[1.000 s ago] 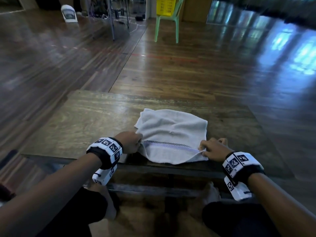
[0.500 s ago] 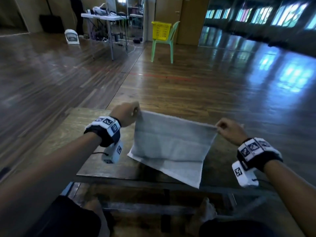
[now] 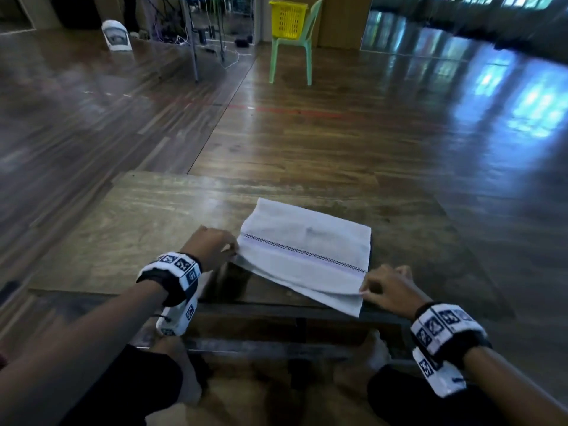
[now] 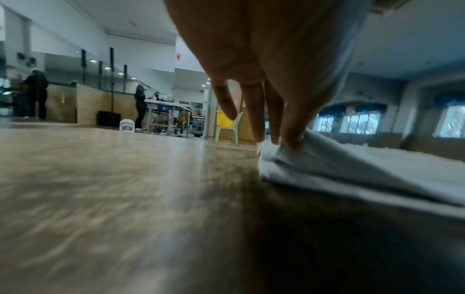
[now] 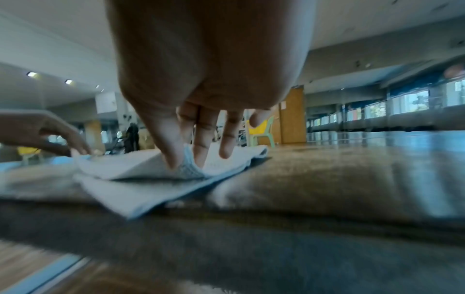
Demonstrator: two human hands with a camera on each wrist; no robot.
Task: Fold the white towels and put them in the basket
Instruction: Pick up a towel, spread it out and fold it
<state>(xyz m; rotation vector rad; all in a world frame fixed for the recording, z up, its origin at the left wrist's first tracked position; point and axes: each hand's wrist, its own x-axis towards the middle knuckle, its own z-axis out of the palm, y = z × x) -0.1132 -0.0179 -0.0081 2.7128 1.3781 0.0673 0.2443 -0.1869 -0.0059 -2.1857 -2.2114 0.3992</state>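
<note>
Wooden floor (image 3: 92, 124) fills the left of the head view, with a white fan-like appliance (image 3: 116, 35) and a metal-legged table (image 3: 193, 41) standing far back. Nearer, a low wooden table (image 3: 129, 229) spans the foreground. The left hand (image 3: 212, 249), wrist wrapped in a marker-printed band (image 3: 173, 273), pinches the near-left corner of the top layer of a white towel (image 3: 307, 256) between thumb and forefinger; the left wrist view shows the remaining fingers (image 4: 254, 111) extended downward, tips at the cloth's edge. The towel lies on the right half of the table, doubled over, with a dark checked stripe (image 3: 304, 253) running across its upper layer. The upper layer's near edge is raised slightly off the lower one, which extends to the table's front edge. The right hand (image 3: 390, 290), wearing a matching band (image 3: 445, 329), holds the near-right corner of the upper layer: in the right wrist view the thumb (image 5: 163, 139) and forefinger grip a small bunch of fabric, while the other fingers (image 5: 230, 135) hang loosely over the towel without pressing it. Far behind, centre-right, a yellow basket (image 3: 287, 18) sits on the seat of a green plastic chair (image 3: 292, 56), well apart from the table. The person's knees show below the table's edge.
</note>
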